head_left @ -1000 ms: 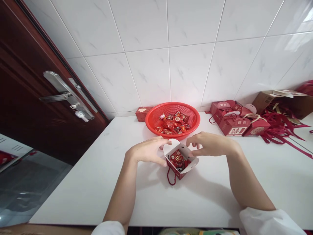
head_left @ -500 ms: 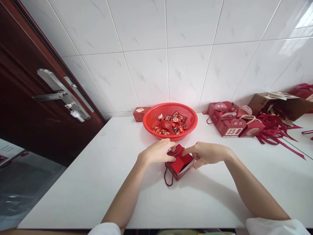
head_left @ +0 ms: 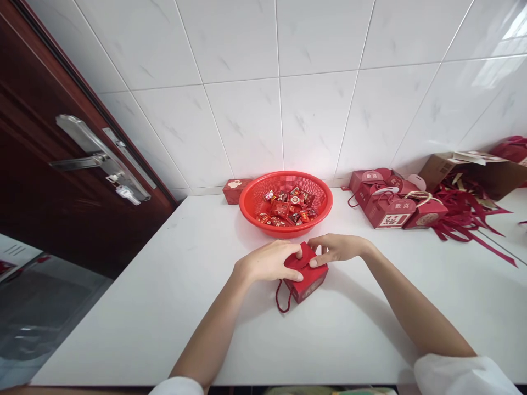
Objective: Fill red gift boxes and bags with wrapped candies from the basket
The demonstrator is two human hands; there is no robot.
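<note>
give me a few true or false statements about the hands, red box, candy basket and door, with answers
1. The left hand and right hand both touch the small red cardboard box. True.
2. Its top flaps stand wide open. False: they are folded over the top.
3. The round red plastic basket holds wrapped candies. True.
4. The dark red ribbons lie left of the basket. False: the ribbons lie to its right.
5. Silver keys hang at the brown door. True.
</note>
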